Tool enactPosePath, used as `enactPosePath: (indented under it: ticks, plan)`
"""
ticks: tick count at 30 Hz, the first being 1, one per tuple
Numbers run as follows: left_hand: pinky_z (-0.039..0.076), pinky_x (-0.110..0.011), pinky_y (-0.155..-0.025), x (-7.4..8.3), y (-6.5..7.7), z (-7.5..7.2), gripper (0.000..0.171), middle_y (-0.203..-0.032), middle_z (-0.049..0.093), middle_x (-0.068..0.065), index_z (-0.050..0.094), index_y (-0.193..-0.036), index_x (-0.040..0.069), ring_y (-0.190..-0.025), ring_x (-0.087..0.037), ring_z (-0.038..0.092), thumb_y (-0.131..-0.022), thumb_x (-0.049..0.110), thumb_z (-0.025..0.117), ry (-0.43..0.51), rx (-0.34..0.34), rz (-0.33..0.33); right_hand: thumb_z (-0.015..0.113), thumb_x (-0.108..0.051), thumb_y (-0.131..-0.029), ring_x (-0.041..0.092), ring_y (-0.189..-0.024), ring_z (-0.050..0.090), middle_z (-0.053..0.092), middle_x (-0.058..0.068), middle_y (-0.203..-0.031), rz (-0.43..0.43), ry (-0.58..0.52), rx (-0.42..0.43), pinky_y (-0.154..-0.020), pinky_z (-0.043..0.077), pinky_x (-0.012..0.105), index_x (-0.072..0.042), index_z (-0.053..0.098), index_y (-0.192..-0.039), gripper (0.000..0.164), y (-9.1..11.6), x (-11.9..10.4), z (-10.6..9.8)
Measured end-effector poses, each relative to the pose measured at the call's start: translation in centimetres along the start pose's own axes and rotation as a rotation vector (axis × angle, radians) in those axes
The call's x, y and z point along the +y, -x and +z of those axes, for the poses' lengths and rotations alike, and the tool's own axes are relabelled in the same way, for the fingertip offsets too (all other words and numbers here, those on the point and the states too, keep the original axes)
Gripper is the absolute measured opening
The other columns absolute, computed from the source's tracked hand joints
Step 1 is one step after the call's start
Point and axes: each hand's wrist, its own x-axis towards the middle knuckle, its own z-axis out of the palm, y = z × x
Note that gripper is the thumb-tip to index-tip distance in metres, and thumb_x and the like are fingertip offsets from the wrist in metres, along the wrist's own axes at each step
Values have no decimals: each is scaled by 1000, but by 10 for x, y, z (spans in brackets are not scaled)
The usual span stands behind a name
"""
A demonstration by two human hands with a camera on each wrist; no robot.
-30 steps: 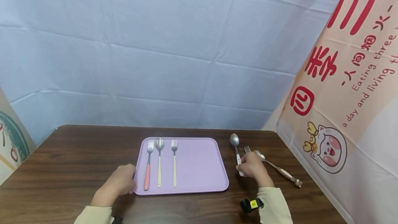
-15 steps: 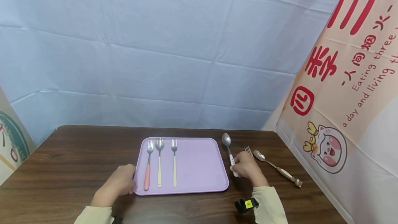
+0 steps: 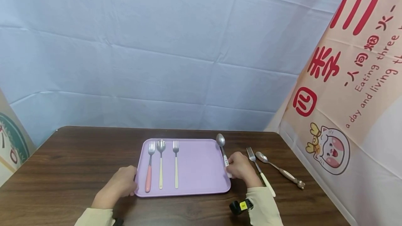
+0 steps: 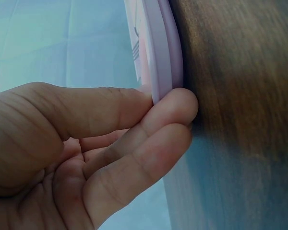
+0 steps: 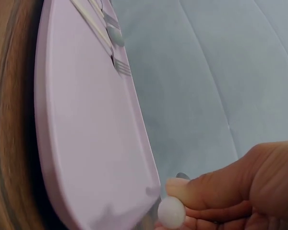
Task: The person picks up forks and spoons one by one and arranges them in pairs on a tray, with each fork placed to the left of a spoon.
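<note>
My left hand pinches the left rim of a light purple tray between thumb and fingers, as the left wrist view confirms. On the tray's left half lie a pink-handled fork, a spoon with a cream handle and a cream-handled fork, side by side. My right hand holds a spoon by its patterned white handle, over the tray's right edge. In the right wrist view the round white handle end sticks out below the thumb; most of that spoon is hidden there.
Right of the tray, a fork with a cream handle and a spoon with a bear-shaped handle end lie on the dark wooden table. Pale blue cloth hangs behind the table, and a printed cloth hangs at the right.
My right hand has carried the white-handled spoon leftward, from beside the tray to its right edge, uncovering the fork on the table. My left hand and the tray have stayed put.
</note>
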Motion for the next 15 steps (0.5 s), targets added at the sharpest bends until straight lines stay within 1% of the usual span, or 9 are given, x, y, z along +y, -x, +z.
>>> enactPosePath:
  ticks: [2,4,8,10,13,15]
  plan:
    - [40,-30,-47,0,0,0,12,-50,51,-2,53,-70,2,-47,-16,50,-67,-6,61,2,-2,-3,61,5,-67,14,-46,54,52,4,-55,1,-26,-8,-44,48,27,1,59,-65,5,0,-3,3]
    - [40,-30,-47,0,0,0,12,-50,51,-2,53,-71,2,-47,-16,50,-68,-6,61,3,-3,-4,62,5,-68,14,-46,53,51,4,-55,2,-43,-15,-44,47,27,0,56,-63,9,0,-6,6]
    - [40,-30,-47,0,0,0,11,-50,51,-2,53,-71,2,-47,-16,50,-69,-6,60,8,-7,-8,63,4,-69,12,-46,44,40,0,-52,-16,-38,-18,-41,39,24,-6,43,-55,27,-1,-11,13]
    - [39,-30,-47,0,0,0,11,-50,51,-2,53,-70,2,-47,-16,50,-69,-6,60,10,-6,-10,62,4,-68,12,-45,40,35,-1,-51,-27,-31,-18,-41,34,24,-10,37,-53,33,-1,-13,16]
    - [39,-30,-46,-1,0,0,11,-50,51,-2,53,-70,2,-46,-16,50,-68,-6,60,14,-3,-9,62,4,-67,12,-47,40,37,0,-52,-42,-28,-16,-42,34,24,-10,39,-52,31,-2,-15,20]
    - [39,-30,-46,-1,0,1,12,-50,51,-2,52,-69,2,-46,-16,50,-68,-7,60,14,0,-5,63,3,-67,13,-48,42,40,1,-53,-45,-29,-18,-42,37,24,-7,44,-53,26,-2,-16,23]
